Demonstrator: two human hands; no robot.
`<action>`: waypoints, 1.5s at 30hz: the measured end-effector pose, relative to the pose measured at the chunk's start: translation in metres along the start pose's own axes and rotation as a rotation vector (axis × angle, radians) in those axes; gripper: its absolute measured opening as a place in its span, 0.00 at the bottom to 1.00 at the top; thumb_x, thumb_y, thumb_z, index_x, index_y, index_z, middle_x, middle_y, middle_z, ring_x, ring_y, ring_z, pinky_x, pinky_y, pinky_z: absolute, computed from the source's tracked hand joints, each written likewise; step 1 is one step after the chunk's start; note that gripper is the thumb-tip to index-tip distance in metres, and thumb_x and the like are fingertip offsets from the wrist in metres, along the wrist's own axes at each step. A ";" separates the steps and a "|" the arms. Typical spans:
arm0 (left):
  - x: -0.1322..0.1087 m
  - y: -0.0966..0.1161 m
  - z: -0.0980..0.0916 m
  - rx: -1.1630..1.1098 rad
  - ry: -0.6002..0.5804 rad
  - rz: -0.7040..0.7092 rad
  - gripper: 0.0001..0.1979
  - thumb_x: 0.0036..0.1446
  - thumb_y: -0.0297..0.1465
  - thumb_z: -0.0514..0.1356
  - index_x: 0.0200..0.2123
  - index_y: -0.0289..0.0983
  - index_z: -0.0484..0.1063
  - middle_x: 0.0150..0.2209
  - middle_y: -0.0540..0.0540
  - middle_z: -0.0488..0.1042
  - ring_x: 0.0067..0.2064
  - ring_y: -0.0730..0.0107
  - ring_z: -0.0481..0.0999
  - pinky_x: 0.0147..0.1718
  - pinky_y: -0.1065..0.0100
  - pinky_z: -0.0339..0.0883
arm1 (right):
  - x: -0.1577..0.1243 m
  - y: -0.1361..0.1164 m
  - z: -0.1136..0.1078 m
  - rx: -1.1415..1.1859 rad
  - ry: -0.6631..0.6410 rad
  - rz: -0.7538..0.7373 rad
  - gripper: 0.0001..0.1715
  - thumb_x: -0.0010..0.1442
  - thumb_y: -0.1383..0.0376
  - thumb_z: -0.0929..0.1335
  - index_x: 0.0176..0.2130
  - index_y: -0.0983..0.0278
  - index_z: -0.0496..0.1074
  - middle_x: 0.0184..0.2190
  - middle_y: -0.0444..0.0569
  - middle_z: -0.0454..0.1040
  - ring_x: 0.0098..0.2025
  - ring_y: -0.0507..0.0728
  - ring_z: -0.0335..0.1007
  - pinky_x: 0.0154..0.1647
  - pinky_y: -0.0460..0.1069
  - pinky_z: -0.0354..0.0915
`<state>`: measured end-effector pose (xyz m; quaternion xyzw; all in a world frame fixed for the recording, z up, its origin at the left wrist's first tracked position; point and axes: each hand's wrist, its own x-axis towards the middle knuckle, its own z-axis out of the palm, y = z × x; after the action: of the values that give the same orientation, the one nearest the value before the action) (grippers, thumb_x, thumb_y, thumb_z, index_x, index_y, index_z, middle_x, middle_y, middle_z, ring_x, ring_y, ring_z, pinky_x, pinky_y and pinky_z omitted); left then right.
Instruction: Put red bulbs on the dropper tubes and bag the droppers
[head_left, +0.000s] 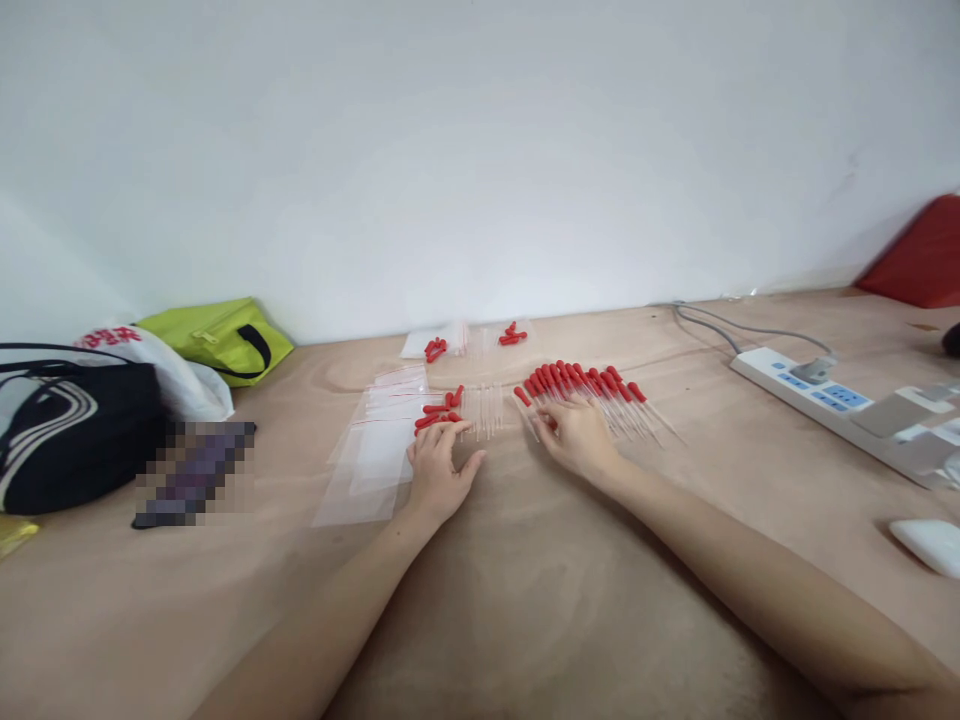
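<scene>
My left hand [436,465] lies over a small pile of loose red rubber bulbs [442,404], its thumb spread away from the fingers. Just right of its fingertips is a row of bare thin glass tubes [484,408]. My right hand [579,435] has curled fingers on a dropper [523,397] with a red bulb, at the left end of a slanted row of droppers [571,374]. The hand partly covers their clear stems. Beside my left hand, several clear zip bags [375,440] with red lines lie overlapped.
Toward the wall lie more red bulbs [435,349] and bulbs [513,335] on clear plastic. A black bag [82,430], a yellow-green pouch [217,340] and a blurred dark object [196,475] are left. A white power strip [802,385] with plugs and a white case [928,545] are right.
</scene>
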<state>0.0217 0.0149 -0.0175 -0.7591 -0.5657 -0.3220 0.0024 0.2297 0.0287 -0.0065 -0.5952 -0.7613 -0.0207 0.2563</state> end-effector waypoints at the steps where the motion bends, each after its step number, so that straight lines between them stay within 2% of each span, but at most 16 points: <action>1: 0.000 0.000 0.000 0.004 -0.016 -0.010 0.14 0.46 0.32 0.62 0.40 0.39 0.68 0.41 0.45 0.70 0.45 0.58 0.66 0.43 0.58 0.56 | 0.004 0.000 0.002 -0.016 -0.006 0.034 0.12 0.56 0.63 0.61 0.33 0.62 0.72 0.25 0.48 0.73 0.34 0.57 0.63 0.35 0.50 0.45; 7: 0.000 0.004 -0.002 0.011 -0.061 -0.034 0.10 0.47 0.31 0.62 0.36 0.40 0.70 0.39 0.46 0.70 0.45 0.59 0.66 0.42 0.57 0.55 | 0.033 -0.008 0.016 -0.146 -0.065 0.202 0.14 0.56 0.62 0.60 0.36 0.67 0.70 0.30 0.54 0.74 0.36 0.59 0.66 0.36 0.51 0.47; 12: 0.000 0.004 -0.002 0.022 -0.078 -0.044 0.07 0.47 0.31 0.62 0.33 0.41 0.71 0.38 0.47 0.70 0.44 0.60 0.67 0.42 0.58 0.54 | 0.040 -0.009 0.023 -0.175 -0.135 0.197 0.12 0.55 0.64 0.60 0.34 0.66 0.70 0.31 0.54 0.74 0.38 0.60 0.67 0.37 0.52 0.48; 18: 0.005 0.005 -0.006 0.092 -0.016 -0.109 0.06 0.49 0.34 0.60 0.33 0.41 0.72 0.38 0.47 0.70 0.44 0.61 0.66 0.41 0.59 0.53 | 0.036 -0.014 0.016 -0.144 -0.179 0.186 0.17 0.56 0.58 0.59 0.33 0.65 0.71 0.34 0.53 0.74 0.40 0.60 0.66 0.40 0.53 0.48; 22: 0.026 0.002 -0.011 0.211 0.006 -0.191 0.07 0.49 0.36 0.59 0.32 0.42 0.72 0.39 0.46 0.70 0.45 0.59 0.64 0.42 0.58 0.51 | 0.033 -0.021 0.010 -0.185 -0.276 0.188 0.20 0.55 0.56 0.60 0.35 0.67 0.72 0.34 0.58 0.74 0.41 0.61 0.66 0.41 0.54 0.48; 24: 0.041 -0.002 -0.010 0.259 0.005 -0.236 0.09 0.49 0.37 0.58 0.34 0.42 0.72 0.40 0.45 0.69 0.46 0.57 0.63 0.42 0.57 0.51 | 0.032 -0.023 0.008 -0.200 -0.292 0.180 0.19 0.56 0.59 0.60 0.36 0.69 0.72 0.35 0.60 0.74 0.40 0.61 0.67 0.40 0.54 0.48; 27: 0.063 -0.008 -0.004 0.304 -0.070 -0.300 0.10 0.49 0.40 0.57 0.32 0.42 0.73 0.40 0.43 0.68 0.46 0.54 0.62 0.42 0.54 0.50 | 0.030 -0.024 0.009 -0.216 -0.296 0.179 0.17 0.56 0.64 0.59 0.35 0.71 0.72 0.36 0.61 0.73 0.39 0.61 0.67 0.40 0.54 0.48; 32: 0.090 -0.019 0.015 0.321 -0.143 -0.338 0.13 0.48 0.41 0.56 0.33 0.40 0.73 0.40 0.39 0.69 0.46 0.49 0.62 0.41 0.52 0.51 | 0.023 -0.024 0.013 -0.252 -0.244 0.180 0.17 0.57 0.67 0.57 0.38 0.75 0.70 0.36 0.64 0.73 0.40 0.62 0.65 0.39 0.54 0.48; 36: 0.101 -0.019 0.019 0.272 -0.148 -0.333 0.11 0.48 0.38 0.57 0.25 0.37 0.73 0.35 0.39 0.70 0.45 0.46 0.63 0.41 0.50 0.52 | 0.013 -0.019 0.013 -0.249 -0.133 0.118 0.17 0.58 0.65 0.57 0.36 0.73 0.69 0.34 0.63 0.72 0.38 0.63 0.64 0.37 0.54 0.48; 39: 0.098 -0.009 0.012 0.235 -0.075 -0.293 0.10 0.52 0.36 0.54 0.27 0.37 0.71 0.35 0.40 0.70 0.45 0.50 0.64 0.42 0.51 0.53 | 0.004 -0.014 0.012 -0.237 -0.049 0.065 0.16 0.59 0.64 0.56 0.34 0.71 0.67 0.33 0.60 0.71 0.37 0.63 0.63 0.36 0.54 0.47; 41: 0.085 0.000 0.005 0.120 0.060 -0.150 0.08 0.54 0.33 0.52 0.32 0.37 0.68 0.36 0.42 0.70 0.45 0.55 0.66 0.42 0.55 0.56 | -0.003 -0.009 0.011 -0.202 -0.006 0.033 0.15 0.60 0.64 0.55 0.34 0.70 0.66 0.32 0.58 0.71 0.36 0.61 0.63 0.36 0.53 0.47; 42: 0.075 0.004 0.002 0.036 0.068 -0.054 0.07 0.55 0.32 0.52 0.34 0.36 0.66 0.36 0.42 0.70 0.44 0.58 0.67 0.41 0.58 0.58 | -0.007 -0.005 0.011 -0.168 0.007 0.016 0.15 0.60 0.65 0.55 0.34 0.69 0.66 0.32 0.56 0.71 0.35 0.60 0.64 0.35 0.52 0.47; 44: 0.050 0.009 -0.002 -0.144 0.000 0.039 0.06 0.57 0.30 0.49 0.36 0.36 0.63 0.33 0.44 0.71 0.38 0.64 0.70 0.36 0.64 0.62 | -0.014 0.002 0.012 -0.063 0.020 -0.032 0.14 0.61 0.67 0.55 0.34 0.68 0.65 0.31 0.53 0.71 0.33 0.57 0.64 0.35 0.51 0.48; 45: 0.037 0.010 -0.003 -0.231 -0.081 0.067 0.06 0.58 0.30 0.49 0.36 0.36 0.62 0.31 0.46 0.70 0.34 0.67 0.71 0.33 0.66 0.63 | -0.017 0.005 0.012 0.005 0.025 -0.070 0.13 0.61 0.67 0.54 0.35 0.68 0.65 0.31 0.53 0.72 0.32 0.56 0.64 0.35 0.51 0.48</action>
<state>0.0346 0.0418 0.0065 -0.7852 -0.4987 -0.3540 -0.0973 0.2328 0.0186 -0.0254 -0.5673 -0.7785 -0.0350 0.2663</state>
